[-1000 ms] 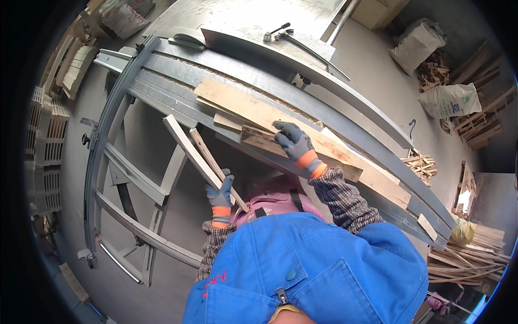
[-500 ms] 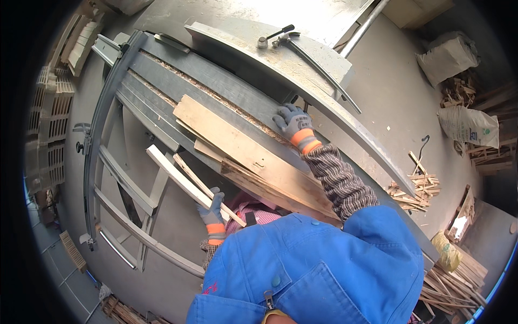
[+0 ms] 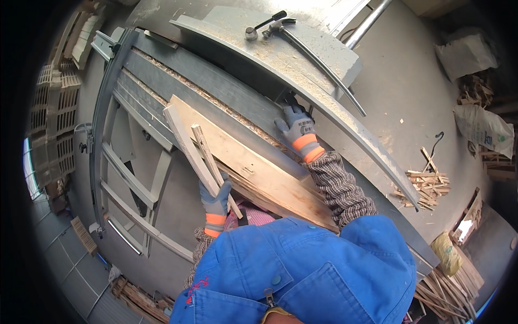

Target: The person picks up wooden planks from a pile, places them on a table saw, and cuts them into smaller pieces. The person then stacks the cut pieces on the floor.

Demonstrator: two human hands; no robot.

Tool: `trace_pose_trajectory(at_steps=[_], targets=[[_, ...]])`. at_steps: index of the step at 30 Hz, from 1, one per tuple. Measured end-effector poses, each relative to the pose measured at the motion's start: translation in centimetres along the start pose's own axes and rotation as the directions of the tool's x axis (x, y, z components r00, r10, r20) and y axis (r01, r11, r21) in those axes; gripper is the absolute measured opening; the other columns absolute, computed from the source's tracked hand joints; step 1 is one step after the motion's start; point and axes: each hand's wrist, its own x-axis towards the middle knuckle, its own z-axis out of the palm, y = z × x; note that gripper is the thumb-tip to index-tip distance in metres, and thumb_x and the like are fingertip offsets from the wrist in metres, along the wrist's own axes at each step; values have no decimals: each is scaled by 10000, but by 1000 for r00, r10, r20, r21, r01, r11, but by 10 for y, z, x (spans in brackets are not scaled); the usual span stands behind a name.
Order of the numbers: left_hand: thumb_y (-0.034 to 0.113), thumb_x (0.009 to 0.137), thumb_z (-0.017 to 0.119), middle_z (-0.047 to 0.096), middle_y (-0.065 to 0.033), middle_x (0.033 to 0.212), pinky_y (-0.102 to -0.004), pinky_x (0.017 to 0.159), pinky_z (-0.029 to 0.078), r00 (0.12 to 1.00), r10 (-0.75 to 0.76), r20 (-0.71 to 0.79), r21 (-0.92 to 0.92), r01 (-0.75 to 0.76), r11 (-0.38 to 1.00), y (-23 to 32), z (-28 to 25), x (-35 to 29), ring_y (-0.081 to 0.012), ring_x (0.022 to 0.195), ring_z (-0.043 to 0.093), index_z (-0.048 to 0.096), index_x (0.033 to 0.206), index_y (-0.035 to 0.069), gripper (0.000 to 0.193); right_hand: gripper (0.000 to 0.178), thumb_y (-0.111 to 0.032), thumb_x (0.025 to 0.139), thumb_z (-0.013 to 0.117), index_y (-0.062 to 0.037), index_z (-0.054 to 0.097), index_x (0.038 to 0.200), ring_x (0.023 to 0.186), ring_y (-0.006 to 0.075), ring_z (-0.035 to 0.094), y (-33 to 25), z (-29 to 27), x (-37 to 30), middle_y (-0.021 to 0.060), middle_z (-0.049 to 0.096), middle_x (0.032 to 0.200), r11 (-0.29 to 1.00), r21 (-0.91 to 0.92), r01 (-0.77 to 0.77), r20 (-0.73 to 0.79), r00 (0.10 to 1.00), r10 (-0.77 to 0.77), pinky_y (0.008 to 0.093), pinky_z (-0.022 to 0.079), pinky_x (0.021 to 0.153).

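Note:
My left hand [image 3: 216, 201], in a grey glove with an orange cuff, is closed around two narrow wood strips [image 3: 190, 144]. They slant up and left over the edge of a wide pale board [image 3: 232, 148], which lies on the grey metal saw table [image 3: 216, 89]. Further right, my gloved right hand [image 3: 300, 127] is at the near side of the long metal fence [image 3: 324, 110]. Its fingers bend round a black knob [image 3: 291, 99] there, while the thumb rests toward the tabletop. More boards lie under the wide one, partly hidden by my jacket.
Beyond the fence, a hammer [image 3: 318, 59] and a black-handled lever [image 3: 264, 24] lie on a dusty grey plate. Offcuts [image 3: 426, 186] are heaped on the floor at right, near white sacks [image 3: 485, 127]. A metal frame [image 3: 129, 183] extends left of the table.
My left hand has raised the two strips up and right, so they now overlap the wide board. My right hand has shifted from the tabletop onto the black knob.

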Motion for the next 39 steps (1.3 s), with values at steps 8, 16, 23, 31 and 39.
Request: trace_pose_trajectory(at_steps=[8,16,23,31,39], targets=[[-15,773,685,629,-85,976,-278,751,530,999,17,33,-55,-15,998,-12,-2,0,-155,848,611,446,1172,37,468,519,-330,822,582,-116,494,1286,1107,341,521,12,1,-37,142,491,1319,997,-46,69,-65,995,-72,449,423,944],[12,772,708,630,-78,970,-279,757,522,989,117,93,-171,-100,980,-15,-1,-5,-149,859,610,456,1164,39,467,316,-277,800,636,-90,644,1054,1019,345,570,1,-20,-63,122,588,1180,996,49,74,-153,986,-65,426,463,880],[-21,767,676,651,-73,888,-258,674,527,984,68,167,-430,11,903,-13,20,9,-141,745,620,576,1019,14,274,436,-237,826,635,-50,569,1214,1037,315,600,-105,-27,-129,186,610,1122,743,660,-113,160,987,8,381,485,871],[67,841,664,652,-78,963,-284,712,531,954,100,284,-560,81,825,-6,30,2,-157,833,618,622,1071,-8,246,696,-160,801,707,-27,371,1395,956,156,558,-146,10,-174,99,564,1180,552,755,-356,395,917,51,287,461,816],[154,850,671,651,-80,933,-294,666,535,954,42,296,-502,118,857,-31,17,15,-157,807,620,580,1044,-4,267,566,-215,802,685,-3,484,1286,951,170,572,-159,-7,-187,98,616,1078,501,657,-563,420,826,376,300,469,797]])
